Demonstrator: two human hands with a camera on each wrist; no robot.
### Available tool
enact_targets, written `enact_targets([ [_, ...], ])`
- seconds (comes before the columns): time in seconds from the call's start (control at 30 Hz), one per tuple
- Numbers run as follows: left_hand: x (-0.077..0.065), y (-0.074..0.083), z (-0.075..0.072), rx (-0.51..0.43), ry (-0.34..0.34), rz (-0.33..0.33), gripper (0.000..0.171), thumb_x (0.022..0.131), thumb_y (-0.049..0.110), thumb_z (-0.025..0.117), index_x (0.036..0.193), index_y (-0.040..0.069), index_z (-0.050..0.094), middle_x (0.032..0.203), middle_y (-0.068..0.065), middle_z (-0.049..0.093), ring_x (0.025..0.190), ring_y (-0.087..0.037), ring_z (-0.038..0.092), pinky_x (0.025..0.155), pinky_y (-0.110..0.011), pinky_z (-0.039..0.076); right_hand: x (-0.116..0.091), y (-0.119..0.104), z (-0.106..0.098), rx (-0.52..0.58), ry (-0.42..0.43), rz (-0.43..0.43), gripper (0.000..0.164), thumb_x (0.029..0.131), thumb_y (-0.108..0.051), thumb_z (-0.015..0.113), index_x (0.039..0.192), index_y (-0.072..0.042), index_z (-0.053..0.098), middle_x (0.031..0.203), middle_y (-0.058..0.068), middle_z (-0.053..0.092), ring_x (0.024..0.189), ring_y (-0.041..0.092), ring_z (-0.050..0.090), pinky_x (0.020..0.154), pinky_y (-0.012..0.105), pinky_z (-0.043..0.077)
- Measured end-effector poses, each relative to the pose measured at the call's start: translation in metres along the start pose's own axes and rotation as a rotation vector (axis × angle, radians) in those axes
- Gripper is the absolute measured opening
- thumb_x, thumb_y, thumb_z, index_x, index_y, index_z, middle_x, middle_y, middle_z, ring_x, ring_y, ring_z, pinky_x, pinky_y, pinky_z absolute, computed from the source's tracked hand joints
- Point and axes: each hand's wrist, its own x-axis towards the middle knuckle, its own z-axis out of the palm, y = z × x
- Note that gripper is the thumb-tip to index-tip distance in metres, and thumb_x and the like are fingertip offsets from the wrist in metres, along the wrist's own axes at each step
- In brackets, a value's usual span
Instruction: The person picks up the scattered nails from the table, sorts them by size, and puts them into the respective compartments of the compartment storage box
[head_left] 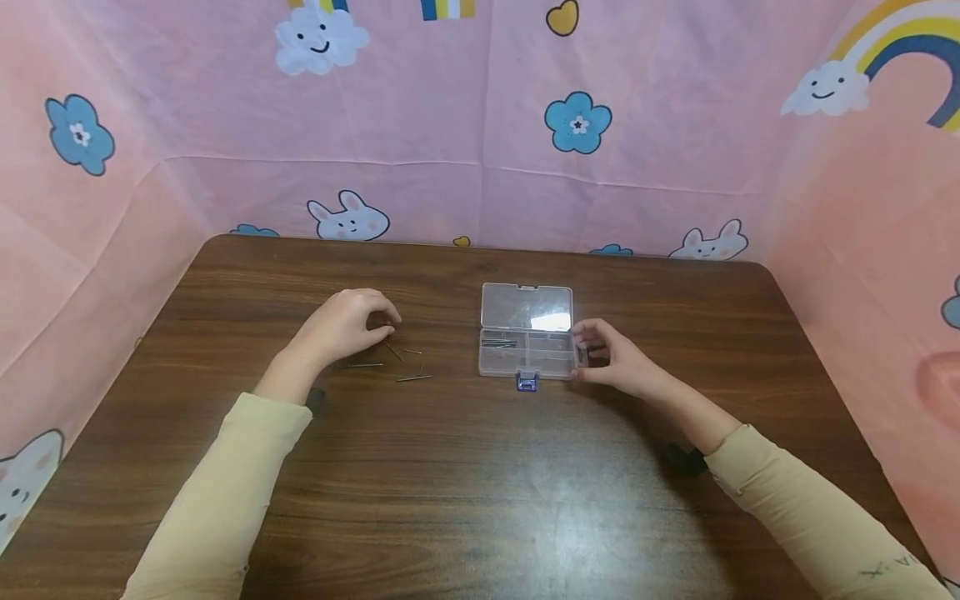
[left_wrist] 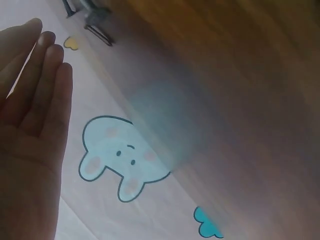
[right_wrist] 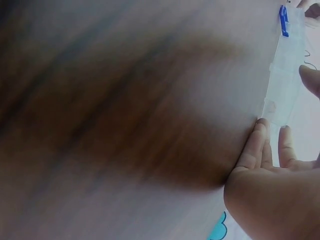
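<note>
My left hand (head_left: 341, 327) is low over the left part of the table, its fingers nearly straight, with the thumb near the fingertips. No object shows between them in the left wrist view. Several thin metal nails (head_left: 365, 365) lie scattered just in front of and to the right of this hand. A clear plastic compartment box (head_left: 504, 365) stands mid-table with its lid (head_left: 517, 307) raised toward the back. More nails (head_left: 498, 342) lie in its back left compartment. My right hand (head_left: 618, 360) holds the box's right end between thumb and fingers.
A blue latch (head_left: 527, 382) hangs from the box's front edge. The brown wooden table (head_left: 450, 483) extends around both arms. Pink printed cloth (head_left: 427, 125) rises behind the table and along both sides.
</note>
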Motion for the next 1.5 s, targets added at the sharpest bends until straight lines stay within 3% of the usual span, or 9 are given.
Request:
enact_targets([
  [0.6, -0.005, -0.009, 0.002, -0.036, -0.08, 0.006, 0.016, 0.092, -0.004, 0.076, 0.102, 0.008, 0.08, 0.106, -0.009, 0.078, 0.094, -0.024, 0.072, 0.087, -0.045, 0.062, 0.001, 0.003, -0.001, -0.003, 0.006, -0.006, 0.062, 0.09, -0.006, 0.078, 0.143, 0.002, 0.047, 0.14, 0.027, 0.054, 0.133, 0.044, 0.053, 0.119, 0.063, 0.042],
  [1.27, -0.004, -0.009, 0.005, 0.058, -0.103, 0.148, 0.015, 0.09, -0.002, 0.079, 0.092, 0.013, 0.079, 0.093, 0.0, 0.075, 0.082, -0.013, 0.066, 0.076, -0.036, 0.06, -0.001, 0.006, -0.002, 0.007, 0.002, -0.026, 0.061, 0.09, -0.005, 0.079, 0.142, 0.003, 0.047, 0.138, 0.027, 0.056, 0.131, 0.043, 0.054, 0.117, 0.064, 0.043],
  [1.5, -0.004, -0.009, 0.004, 0.091, -0.107, 0.166, 0.015, 0.089, -0.003, 0.077, 0.09, 0.012, 0.077, 0.089, 0.001, 0.072, 0.08, -0.012, 0.063, 0.075, -0.035, 0.058, 0.0, 0.002, -0.001, 0.017, 0.001, -0.039, 0.061, 0.09, -0.004, 0.078, 0.142, 0.004, 0.047, 0.137, 0.028, 0.056, 0.13, 0.044, 0.054, 0.117, 0.064, 0.043],
])
